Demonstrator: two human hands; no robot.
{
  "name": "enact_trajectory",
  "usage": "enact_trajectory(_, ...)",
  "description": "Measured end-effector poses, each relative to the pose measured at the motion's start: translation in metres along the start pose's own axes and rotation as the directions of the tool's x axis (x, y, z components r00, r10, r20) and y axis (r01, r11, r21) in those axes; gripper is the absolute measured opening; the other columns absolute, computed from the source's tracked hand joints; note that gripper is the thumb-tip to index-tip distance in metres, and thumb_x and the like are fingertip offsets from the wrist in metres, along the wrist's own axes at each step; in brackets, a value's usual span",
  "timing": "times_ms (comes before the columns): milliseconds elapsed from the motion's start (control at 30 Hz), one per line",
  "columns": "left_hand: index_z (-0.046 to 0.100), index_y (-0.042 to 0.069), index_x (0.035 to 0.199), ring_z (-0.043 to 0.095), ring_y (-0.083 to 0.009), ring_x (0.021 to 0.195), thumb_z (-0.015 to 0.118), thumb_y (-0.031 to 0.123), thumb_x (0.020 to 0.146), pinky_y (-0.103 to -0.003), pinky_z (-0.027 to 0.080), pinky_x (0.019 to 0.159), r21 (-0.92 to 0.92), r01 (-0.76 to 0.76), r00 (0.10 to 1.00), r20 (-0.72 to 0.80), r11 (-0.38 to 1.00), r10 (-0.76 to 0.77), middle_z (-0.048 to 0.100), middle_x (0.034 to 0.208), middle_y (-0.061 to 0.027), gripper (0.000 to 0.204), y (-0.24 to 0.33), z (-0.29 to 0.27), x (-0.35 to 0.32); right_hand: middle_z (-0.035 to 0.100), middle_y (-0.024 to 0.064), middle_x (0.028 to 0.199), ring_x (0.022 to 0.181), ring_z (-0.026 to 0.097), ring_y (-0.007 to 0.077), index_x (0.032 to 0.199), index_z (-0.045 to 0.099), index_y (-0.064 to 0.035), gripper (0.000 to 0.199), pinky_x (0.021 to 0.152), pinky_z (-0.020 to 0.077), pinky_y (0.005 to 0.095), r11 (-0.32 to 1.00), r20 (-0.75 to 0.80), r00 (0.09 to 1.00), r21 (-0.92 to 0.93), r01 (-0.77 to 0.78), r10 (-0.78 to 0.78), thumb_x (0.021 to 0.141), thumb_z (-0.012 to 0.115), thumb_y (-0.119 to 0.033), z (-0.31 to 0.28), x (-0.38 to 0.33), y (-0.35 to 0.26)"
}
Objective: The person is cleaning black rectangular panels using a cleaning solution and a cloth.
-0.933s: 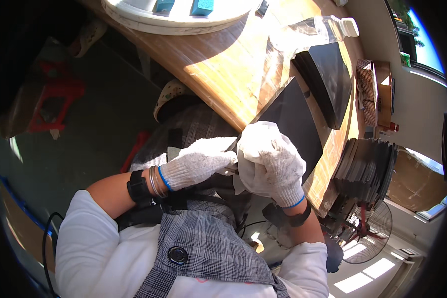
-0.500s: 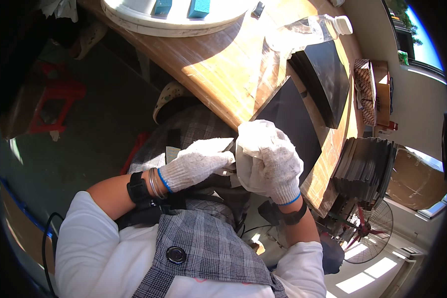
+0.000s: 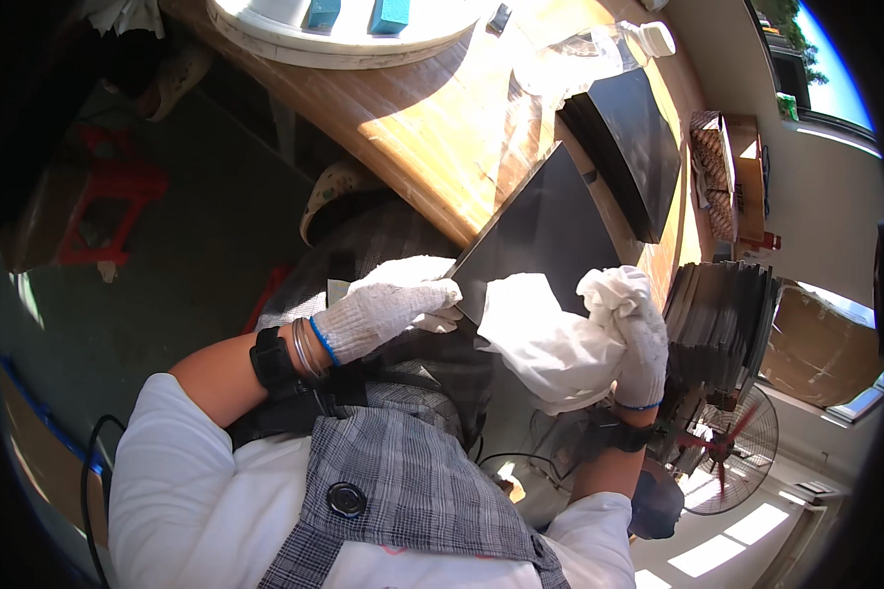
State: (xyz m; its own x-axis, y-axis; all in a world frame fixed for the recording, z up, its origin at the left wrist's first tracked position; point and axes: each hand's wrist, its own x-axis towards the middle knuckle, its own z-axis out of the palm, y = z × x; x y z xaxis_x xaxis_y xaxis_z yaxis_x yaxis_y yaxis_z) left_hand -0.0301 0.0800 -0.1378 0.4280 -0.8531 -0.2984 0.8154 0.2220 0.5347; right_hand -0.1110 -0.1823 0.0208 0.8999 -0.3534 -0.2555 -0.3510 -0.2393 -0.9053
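At the near-left corner of the black panel (image 3: 550,221), its edge is pinched by the gloved left hand (image 3: 378,309), thumb and fingers brought together with hardly a gap; it is apparently steadied there so that the face is left uncovered. Above the panel's near-right side, a bunched white cloth (image 3: 550,344) is gripped by the gloved right hand (image 3: 645,344), whose fingers are curled round it, their tips hidden by folds; a padded handful is probably made that way. The panel is laid partly on a sunlit wooden table (image 3: 432,137), its near end jutting past the corner. Beyond the panel, a stack of black panels (image 3: 634,147) and a clear bottle (image 3: 584,59) are set; rightward of it, a wire fan (image 3: 722,447) is seen.
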Motion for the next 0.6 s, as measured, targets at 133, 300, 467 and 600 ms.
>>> enact_trajectory(133, 0.058, -0.002, 0.124, 0.067, -0.0238, 0.102, 0.057, 0.007, 0.096, -0.034, 0.054, 0.090, -0.012, -0.003, 0.998, -0.065, 1.000, 0.002, 0.064, 0.116, -0.0148, 0.030, 0.008, 0.006, -0.008, 0.063, 0.0085, 0.115, 0.097, 0.064, 0.0163, 0.131, 0.054, -0.0029, 0.039, 0.082, 0.0542, 0.0305, 0.989, -0.528, 0.838, -0.108, 0.098, -0.140, 0.102, 0.048, -0.029, -0.068, -0.018, -0.019)
enact_trajectory(300, 0.060, 0.001, 0.112, 0.069, -0.0223, 0.093, 0.060, 0.019, 0.098, -0.036, 0.059, 0.085, 0.211, -0.138, 0.988, -0.038, 0.968, 0.149, 0.059, 0.110, -0.0105, 0.023, 0.011, 0.012, 0.007, 0.065, 0.0088, 0.108, 0.102, 0.063, 0.0185, 0.121, 0.061, -0.0042, 0.028, 0.086, 0.0528, 0.0308, 0.980, -0.611, 0.772, -0.042, 0.192, -0.178, 0.098, 0.051, -0.018, -0.062, 0.038, 0.013)
enact_trajectory(467, 0.056, 0.000, 0.124, 0.066, -0.0219, 0.102, 0.055, 0.015, 0.099, -0.035, 0.059, 0.086, 0.561, -0.487, 0.872, 0.264, 0.670, 0.413, 0.057, 0.112, -0.0109, 0.029, -0.003, 0.012, 0.018, 0.064, 0.0194, 0.113, 0.102, 0.061, 0.0350, 0.116, 0.064, -0.0088, 0.036, 0.089, 0.0488, 0.0413, 0.519, 0.088, 0.971, -0.832, 0.194, -0.220, 0.093, 0.059, -0.036, 0.025, 0.062, 0.092)
enact_trajectory(600, 0.056, -0.002, 0.124, 0.068, -0.0233, 0.101, 0.048, 0.002, 0.098, -0.031, 0.061, 0.077, 0.041, -0.151, 0.984, -0.087, 0.988, 0.154, 0.064, 0.108, -0.0128, 0.028, -0.006, 0.009, 0.015, 0.052, 0.0245, 0.133, 0.120, 0.050, 0.0433, 0.129, 0.060, -0.0111, 0.051, 0.103, 0.0371, 0.0528, 0.231, 0.299, 0.817, -0.860, 0.455, -0.493, 0.085, 0.064, -0.036, 0.099, -0.007, 0.050)
